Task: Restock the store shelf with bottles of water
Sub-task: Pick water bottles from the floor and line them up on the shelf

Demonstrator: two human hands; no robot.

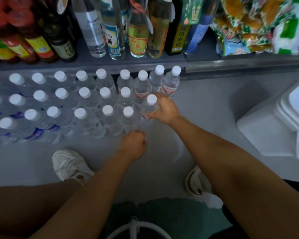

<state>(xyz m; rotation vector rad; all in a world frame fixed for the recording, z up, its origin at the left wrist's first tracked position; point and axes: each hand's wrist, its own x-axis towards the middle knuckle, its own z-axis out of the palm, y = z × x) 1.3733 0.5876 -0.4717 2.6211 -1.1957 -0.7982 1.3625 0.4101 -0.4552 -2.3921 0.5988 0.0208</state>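
Several clear water bottles (107, 100) with white caps stand in rows on the grey floor below the shelf edge (93, 66). My right hand (164, 109) grips one upright bottle (149, 106) with a red label at the right end of the front row. Two more red-label bottles (171, 81) stand behind it near the shelf. My left hand (133, 145) is curled into a fist just in front of the front row; nothing shows in it.
The shelf above carries glass bottles of liquor and sauce (112, 31) and snack bags (248, 25) to the right. A white foam box (266, 131) sits on the floor at right. My two white shoes (71, 164) stand on the floor in front.
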